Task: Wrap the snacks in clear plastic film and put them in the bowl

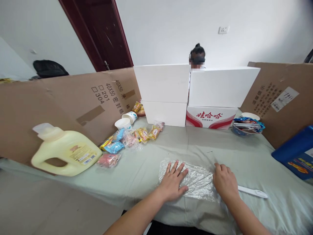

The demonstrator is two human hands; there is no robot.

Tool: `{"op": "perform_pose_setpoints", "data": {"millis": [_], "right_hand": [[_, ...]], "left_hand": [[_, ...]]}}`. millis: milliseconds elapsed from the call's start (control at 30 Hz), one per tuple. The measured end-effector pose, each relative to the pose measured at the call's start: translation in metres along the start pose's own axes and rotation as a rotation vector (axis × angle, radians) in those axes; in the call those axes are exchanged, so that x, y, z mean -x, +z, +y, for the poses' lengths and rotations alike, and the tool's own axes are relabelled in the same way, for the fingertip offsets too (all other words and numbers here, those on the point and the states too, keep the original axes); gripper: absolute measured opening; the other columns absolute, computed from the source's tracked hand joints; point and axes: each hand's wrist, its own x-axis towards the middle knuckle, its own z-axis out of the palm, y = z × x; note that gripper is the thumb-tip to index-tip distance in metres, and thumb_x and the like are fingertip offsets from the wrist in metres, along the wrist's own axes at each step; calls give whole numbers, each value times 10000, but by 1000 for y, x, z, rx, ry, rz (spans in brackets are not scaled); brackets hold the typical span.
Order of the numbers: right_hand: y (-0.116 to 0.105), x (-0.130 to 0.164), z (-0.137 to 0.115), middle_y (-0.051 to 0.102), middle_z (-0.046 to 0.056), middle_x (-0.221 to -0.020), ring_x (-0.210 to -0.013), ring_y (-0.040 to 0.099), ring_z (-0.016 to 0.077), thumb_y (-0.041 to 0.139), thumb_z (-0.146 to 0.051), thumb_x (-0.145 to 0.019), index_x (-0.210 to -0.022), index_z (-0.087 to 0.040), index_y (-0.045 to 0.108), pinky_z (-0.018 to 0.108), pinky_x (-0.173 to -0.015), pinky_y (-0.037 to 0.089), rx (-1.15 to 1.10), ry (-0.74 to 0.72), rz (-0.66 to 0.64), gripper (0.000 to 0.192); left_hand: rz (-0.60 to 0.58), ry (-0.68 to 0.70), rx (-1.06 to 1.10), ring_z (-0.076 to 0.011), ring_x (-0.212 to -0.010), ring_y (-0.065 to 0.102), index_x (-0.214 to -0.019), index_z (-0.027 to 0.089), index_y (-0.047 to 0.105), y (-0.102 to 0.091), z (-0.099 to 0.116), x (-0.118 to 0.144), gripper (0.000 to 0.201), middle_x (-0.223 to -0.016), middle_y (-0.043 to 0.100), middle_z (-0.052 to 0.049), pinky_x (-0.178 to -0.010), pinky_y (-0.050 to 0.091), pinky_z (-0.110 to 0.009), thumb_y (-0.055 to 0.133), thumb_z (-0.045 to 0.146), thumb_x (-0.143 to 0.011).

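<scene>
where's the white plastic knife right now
In the head view the white plastic knife lies flat on the green cloth, just right of the right hand, near the crinkled clear wrap.

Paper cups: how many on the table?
2. One paper cup stands upright by the snack packets; the other paper cup lies tilted just behind it, against the cardboard wall. More may be hidden.

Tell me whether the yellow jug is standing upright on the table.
No, the yellow jug lies on its side at the table's left, cap pointing toward the cardboard wall.
</scene>
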Motion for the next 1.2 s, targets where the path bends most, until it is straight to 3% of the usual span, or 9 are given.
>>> {"op": "perform_pose_setpoints", "data": {"millis": [100,200,300,433,533,667,900,1033,1200], "right_hand": [[-5,2,-21,546,155,-1337,-1268,453,322,418,-291,-938,-1280,-153,559,487,-1048,320,-76,-286,59,395],[3,6,-43,338,83,-1522,-1412,224,352,419,-571,-907,-1444,-228,387,578,-1115,176,-186,-492,-111,637],[16,12,-42,222,78,-1560,-1435,131,366,326,-698,-880,-1496,-219,267,612,-1119,127,-202,-398,-226,783],[19,23,-17,217,119,-1556,-1437,95,377,367,-692,-867,-1485,-166,293,630,-1122,100,-163,-241,-193,815],[11,37,2,257,118,-1549,-1439,127,350,417,-649,-877,-1473,-178,328,596,-1130,172,-214,-342,-101,765],[4,62,22,420,65,-1475,-1388,319,274,518,-540,-888,-1369,-265,485,464,-1105,341,-328,-597,-71,555],[8,85,45,643,41,-1210,-1160,567,200,504,-311,-945,-1108,-273,641,366,-975,486,-403,-606,46,216],[-6,79,44,670,47,-1136,-1114,594,196,432,-282,-961,-1008,-253,638,356,-946,487,-482,-556,-10,214],[-14,41,28,704,23,-911,-792,671,173,332,-322,-965,-986,-243,586,287,-704,506,-512,-203,-118,267]], "left_hand": [[-2,4,-9,-341,-1457,63,-1502,322,209,0,1,0,693,-1588,173,-36,-1147,56,-608,430,607,-910],[8,8,-27,-322,-1458,89,-1504,340,184,-2,-2,0,704,-1586,186,-22,-1152,83,-591,423,624,-906],[0,-66,-72,-339,-1451,125,-1491,343,240,-6,-24,7,746,-1577,214,-34,-1134,113,-613,462,674,-860],[86,-286,-131,-370,-1430,188,-1466,230,343,-17,-64,28,691,-1549,271,-127,-1105,189,-626,484,582,-888],[239,-269,-100,-364,-1385,297,-1374,166,466,-28,-72,48,539,-1476,388,-172,-1080,290,-595,489,442,-912],[201,113,51,-290,-1263,465,-1164,190,595,-38,-52,69,370,-1262,583,-116,-1069,396,-475,609,327,-821],[254,250,92,-201,-1133,581,-934,189,637,-33,-45,80,234,-1041,680,-64,-982,499,-369,430,89,-885],[225,101,183,-181,-996,629,-913,204,607,-43,-42,75,223,-958,681,-49,-895,517,-322,395,138,-896],[122,-290,17,-149,-748,647,-961,204,560,-54,-41,34,194,-812,669,-2,-711,491,-249,367,188,-945]]}}
